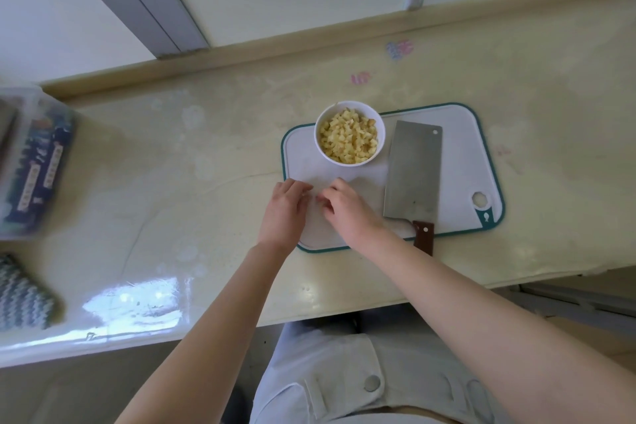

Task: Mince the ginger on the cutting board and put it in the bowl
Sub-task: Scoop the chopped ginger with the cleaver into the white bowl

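A white bowl (349, 133) full of minced yellow ginger (348, 140) stands on the far left part of the white cutting board (461, 162) with a teal rim. A steel cleaver (414, 171) lies flat on the board to the right of the bowl, its brown handle pointing toward me. My left hand (283, 212) and my right hand (347, 208) rest side by side on the board's near left part, fingertips almost meeting. Their fingers are loosely bent and I see nothing held in them.
The board lies on a pale yellow counter (172, 182) against a window sill. A clear box with blue packets (32, 165) stands at the far left edge, and a knitted cloth (20, 293) lies below it. The counter's front edge runs close to my body.
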{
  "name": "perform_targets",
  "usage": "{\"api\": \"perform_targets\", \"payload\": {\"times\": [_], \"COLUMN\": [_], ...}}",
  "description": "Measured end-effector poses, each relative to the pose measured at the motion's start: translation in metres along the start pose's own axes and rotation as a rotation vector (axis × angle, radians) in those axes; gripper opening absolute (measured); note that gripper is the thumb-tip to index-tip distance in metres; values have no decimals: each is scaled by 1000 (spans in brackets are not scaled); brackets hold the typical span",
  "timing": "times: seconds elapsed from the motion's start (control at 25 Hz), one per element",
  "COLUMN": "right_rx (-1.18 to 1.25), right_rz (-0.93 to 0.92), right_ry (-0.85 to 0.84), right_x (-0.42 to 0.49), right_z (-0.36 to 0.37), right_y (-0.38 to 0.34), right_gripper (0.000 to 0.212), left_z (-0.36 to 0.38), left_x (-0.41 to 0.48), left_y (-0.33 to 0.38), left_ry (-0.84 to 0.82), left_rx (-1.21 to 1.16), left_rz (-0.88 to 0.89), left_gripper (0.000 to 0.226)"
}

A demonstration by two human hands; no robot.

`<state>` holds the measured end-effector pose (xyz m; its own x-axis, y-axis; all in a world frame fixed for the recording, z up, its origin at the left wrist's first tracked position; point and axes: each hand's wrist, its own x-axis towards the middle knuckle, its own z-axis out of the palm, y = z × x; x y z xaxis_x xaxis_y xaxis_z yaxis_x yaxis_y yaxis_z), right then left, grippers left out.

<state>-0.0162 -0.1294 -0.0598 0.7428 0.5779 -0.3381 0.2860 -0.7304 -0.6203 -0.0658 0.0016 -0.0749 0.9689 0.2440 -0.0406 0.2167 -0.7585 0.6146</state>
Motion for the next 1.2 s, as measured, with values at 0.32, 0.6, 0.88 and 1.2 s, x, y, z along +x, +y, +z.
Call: {"api": "perform_targets", "payload": {"times": [0.32,0.6,0.88,1.2], "right_rx": [-187,71,-141,116], "right_rz": [-39,92,53,-69], "right_ry": [-25,190,96,109], "right_x": [1,18,29,-8], "right_z": [1,2,4,6], "right_y": [-2,6,-5,8], "right_gripper": [21,16,16,5], "left_z": [3,6,-13,-41], "left_x": [1,-1,2,56], "left_y": [-7,-9,-8,38], "left_ry": [-30,21,174,315], "left_rx": [28,-22,-232,-289], "left_rz": [9,-49,-229,-40], "left_gripper": [9,15,18,16]}}
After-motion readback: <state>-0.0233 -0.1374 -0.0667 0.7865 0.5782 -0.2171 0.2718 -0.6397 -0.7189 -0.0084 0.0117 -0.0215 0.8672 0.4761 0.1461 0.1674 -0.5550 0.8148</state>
